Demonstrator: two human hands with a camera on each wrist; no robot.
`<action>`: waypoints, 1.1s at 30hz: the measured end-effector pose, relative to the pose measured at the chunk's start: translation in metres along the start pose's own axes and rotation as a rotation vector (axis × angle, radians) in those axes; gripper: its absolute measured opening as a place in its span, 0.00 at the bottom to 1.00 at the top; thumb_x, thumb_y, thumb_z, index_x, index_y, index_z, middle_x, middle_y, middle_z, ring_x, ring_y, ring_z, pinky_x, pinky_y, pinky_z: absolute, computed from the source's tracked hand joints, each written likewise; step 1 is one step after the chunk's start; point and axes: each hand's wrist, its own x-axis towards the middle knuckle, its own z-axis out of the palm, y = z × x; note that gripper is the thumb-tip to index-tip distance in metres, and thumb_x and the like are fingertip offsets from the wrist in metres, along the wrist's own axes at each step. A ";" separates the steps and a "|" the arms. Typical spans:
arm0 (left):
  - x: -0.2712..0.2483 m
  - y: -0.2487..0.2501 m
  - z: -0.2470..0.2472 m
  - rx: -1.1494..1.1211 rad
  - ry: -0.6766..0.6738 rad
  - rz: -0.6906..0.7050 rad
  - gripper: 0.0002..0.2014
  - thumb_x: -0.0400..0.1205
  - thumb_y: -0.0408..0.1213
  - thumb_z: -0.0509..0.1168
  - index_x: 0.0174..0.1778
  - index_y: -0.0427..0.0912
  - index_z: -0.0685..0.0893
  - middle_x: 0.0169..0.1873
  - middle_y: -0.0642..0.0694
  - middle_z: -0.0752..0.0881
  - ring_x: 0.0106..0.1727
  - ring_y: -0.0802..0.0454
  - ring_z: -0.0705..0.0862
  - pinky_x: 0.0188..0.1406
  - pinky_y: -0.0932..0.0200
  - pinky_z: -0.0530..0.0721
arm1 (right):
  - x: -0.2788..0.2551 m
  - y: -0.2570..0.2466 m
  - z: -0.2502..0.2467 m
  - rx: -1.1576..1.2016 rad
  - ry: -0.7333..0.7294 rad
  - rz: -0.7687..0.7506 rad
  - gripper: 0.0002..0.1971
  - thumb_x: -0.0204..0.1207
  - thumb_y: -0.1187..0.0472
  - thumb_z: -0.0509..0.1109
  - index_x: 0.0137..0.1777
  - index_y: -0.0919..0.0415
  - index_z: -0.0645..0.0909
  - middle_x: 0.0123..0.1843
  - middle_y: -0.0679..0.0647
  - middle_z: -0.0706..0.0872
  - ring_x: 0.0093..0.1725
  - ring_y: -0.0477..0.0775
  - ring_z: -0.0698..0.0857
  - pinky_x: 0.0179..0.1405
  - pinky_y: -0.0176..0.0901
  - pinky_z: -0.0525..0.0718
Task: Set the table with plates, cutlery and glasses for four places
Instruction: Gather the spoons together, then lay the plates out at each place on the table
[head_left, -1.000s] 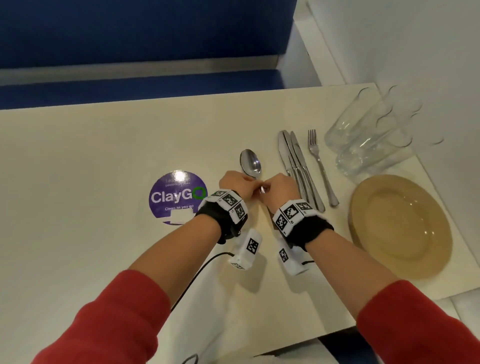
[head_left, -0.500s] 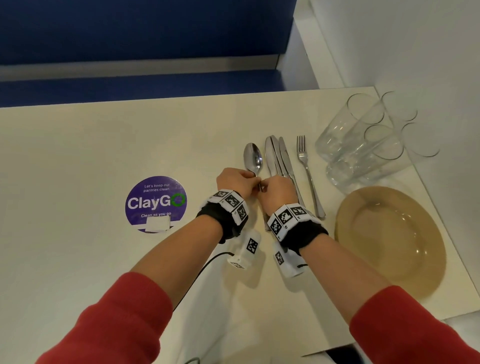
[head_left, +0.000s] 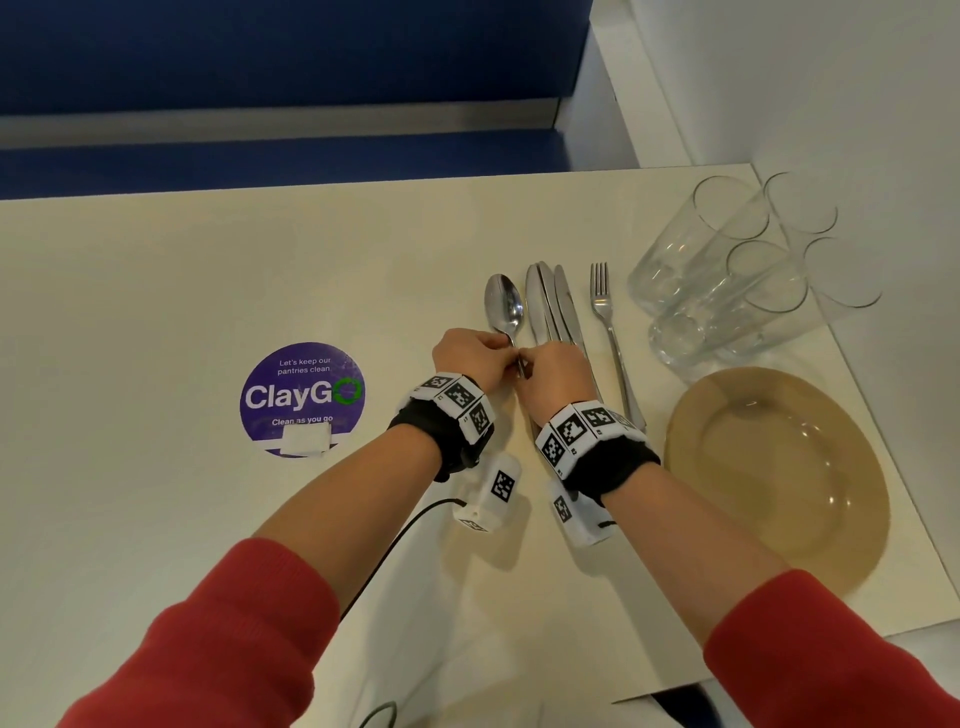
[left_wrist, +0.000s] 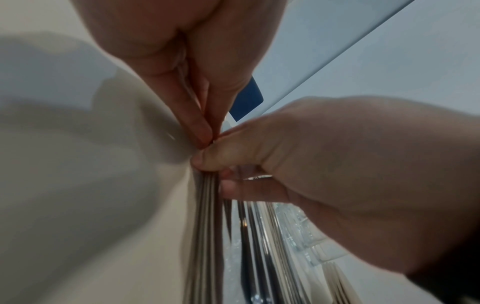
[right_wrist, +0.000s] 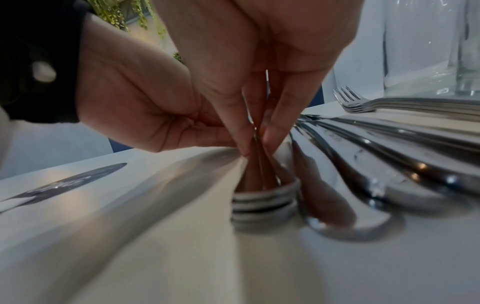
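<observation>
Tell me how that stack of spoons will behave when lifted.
The spoons are nested polished metal, so they will probably stay stiff but slide apart. Both the left hand and right hand pinch the thin handles; a loose pinch may let lower ones drop.

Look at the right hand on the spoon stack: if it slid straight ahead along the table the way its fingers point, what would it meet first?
Probably the spoon bowls, directly ahead of the right hand; the knives lie just beside that line.
</observation>
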 end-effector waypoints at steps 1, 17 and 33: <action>-0.001 0.000 0.001 -0.003 0.000 0.002 0.10 0.75 0.40 0.73 0.50 0.44 0.91 0.48 0.46 0.91 0.53 0.53 0.87 0.54 0.64 0.82 | -0.001 0.000 -0.002 0.015 0.001 0.003 0.13 0.80 0.64 0.61 0.57 0.59 0.87 0.49 0.60 0.88 0.52 0.60 0.86 0.41 0.40 0.74; -0.014 0.003 -0.004 -0.012 0.030 0.083 0.14 0.77 0.34 0.66 0.59 0.43 0.87 0.49 0.43 0.91 0.52 0.48 0.89 0.62 0.56 0.83 | -0.019 0.009 -0.022 0.170 0.139 0.014 0.19 0.75 0.63 0.69 0.67 0.58 0.81 0.61 0.57 0.86 0.60 0.54 0.85 0.64 0.43 0.80; -0.109 0.017 0.071 0.261 -0.338 0.294 0.26 0.78 0.40 0.69 0.72 0.43 0.71 0.63 0.43 0.80 0.58 0.49 0.81 0.50 0.60 0.78 | -0.112 0.129 -0.063 0.241 0.425 0.379 0.17 0.73 0.65 0.69 0.62 0.62 0.80 0.63 0.61 0.76 0.58 0.58 0.77 0.49 0.30 0.65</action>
